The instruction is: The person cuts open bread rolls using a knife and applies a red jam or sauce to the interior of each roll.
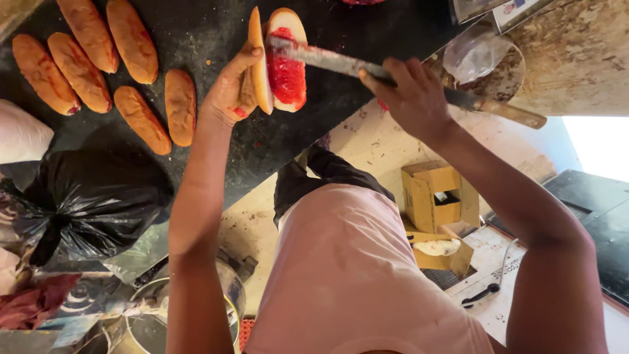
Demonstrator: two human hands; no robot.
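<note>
The split, golden-brown soft bread roll [278, 62], its cut face smeared with wet red jam, is held open above the dark desk [216, 26] by the left hand [229, 92], fingers grasping its crusted back. It looks light, squashy and easily torn, so the dry crust seems the safest hold. The right hand [416, 98] has its fingers clenched on a long jam-coated metal knife [341, 62] laid across the crumb, with six closed rolls [105, 65] well to the left.

Six closed bread rolls [98, 62] lay in a loose group on the dark bench [196, 26]. A black plastic bag [85, 203] sat just beside them. An open cardboard box [436, 196] stood on the floor [373, 141].
</note>
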